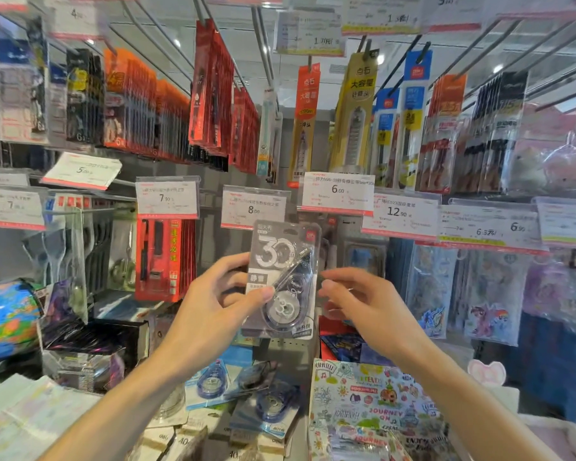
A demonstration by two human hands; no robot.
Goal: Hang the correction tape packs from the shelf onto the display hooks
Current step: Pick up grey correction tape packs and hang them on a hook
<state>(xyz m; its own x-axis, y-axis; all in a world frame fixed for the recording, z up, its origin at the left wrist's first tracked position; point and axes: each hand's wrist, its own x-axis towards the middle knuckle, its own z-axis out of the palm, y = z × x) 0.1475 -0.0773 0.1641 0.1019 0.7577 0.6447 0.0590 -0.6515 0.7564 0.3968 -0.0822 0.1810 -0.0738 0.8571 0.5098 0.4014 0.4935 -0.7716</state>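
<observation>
My left hand grips a grey correction tape pack marked "30", holding it upright by its left edge just below the price tags. Beside the pack's right edge, my right hand has its fingers spread and holds nothing; whether it touches the pack I cannot tell. The pack's top sits under the 8.00 price tag, where a display hook ends. More correction tape packs, blue and dark, lie in a loose pile on the shelf below my hands.
Red packs hang on the hook to the left, sticker sheets to the right. Upper rows of hooks carry pen packs. A globe and dark boxes stand at the lower left, a patterned booklet at the lower right.
</observation>
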